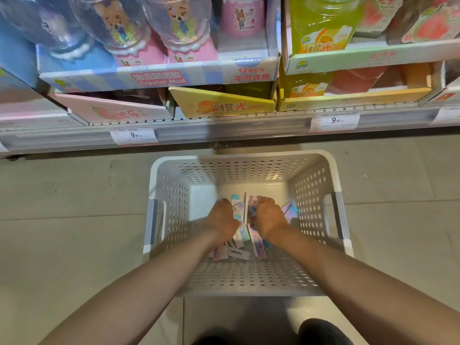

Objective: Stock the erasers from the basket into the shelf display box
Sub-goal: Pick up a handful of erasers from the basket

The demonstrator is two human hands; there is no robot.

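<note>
My fingers are hidden behind both knuckles in the white perforated basket. My left hand and right hand each curl around pastel, long flat erasers, blurred.

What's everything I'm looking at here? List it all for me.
Basket: one, white, perforated, on the floor below the shelf.
Erasers: a loose pile, count unclear, pastel wrappers, at the basket's bottom.
Shelf: one, grey edge rail, across the top.
Price tags: two readable, white, marked 9.90, on the rail.
Display boxes: several, blue, pink, yellow and white, on the shelf.
Globes: a few, clear domes on pink or blue bases, in the blue box.
Floor: grey tiles.
Shoes: dark, bottom edge.
Left hand: in the basket, among erasers.
Right hand: in the basket, gripping erasers.
</note>
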